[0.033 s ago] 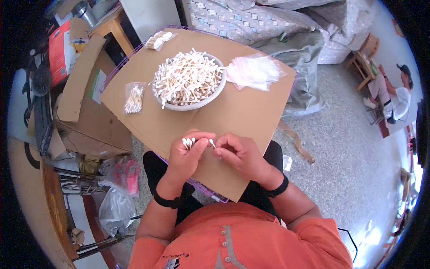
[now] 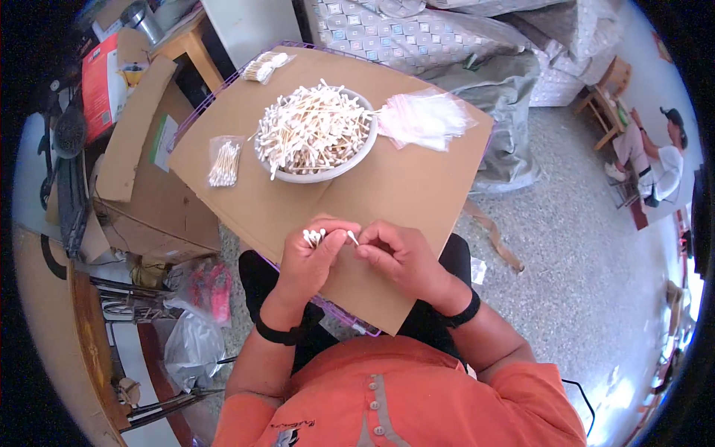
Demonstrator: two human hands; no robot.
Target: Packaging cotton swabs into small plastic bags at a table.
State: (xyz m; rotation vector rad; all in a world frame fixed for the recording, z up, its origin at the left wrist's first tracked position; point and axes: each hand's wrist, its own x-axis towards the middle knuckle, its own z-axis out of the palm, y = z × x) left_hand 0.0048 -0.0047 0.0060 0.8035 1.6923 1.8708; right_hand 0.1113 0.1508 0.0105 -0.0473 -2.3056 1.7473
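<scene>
The left hand (image 2: 309,261) clutches a small bundle of white-tipped cotton swabs (image 2: 314,237); the right hand (image 2: 395,253) pinches one swab (image 2: 351,238) beside them.

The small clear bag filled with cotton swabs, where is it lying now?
In the head view, the small clear bag of cotton swabs lies flat on the brown cardboard sheet, at the person's left, just beside the white bowl heaped with swabs.

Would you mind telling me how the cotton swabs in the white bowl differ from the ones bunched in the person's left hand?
The cotton swabs in the white bowl form a large heap lying crisscross in all directions; the cotton swabs in the left hand are only a few, lined up side by side with tips upward. The bowl's swabs lie loose and untouched, while the left hand grips its bunch and the right hand pinches one at it. Both have pale sticks and white tips.
</scene>
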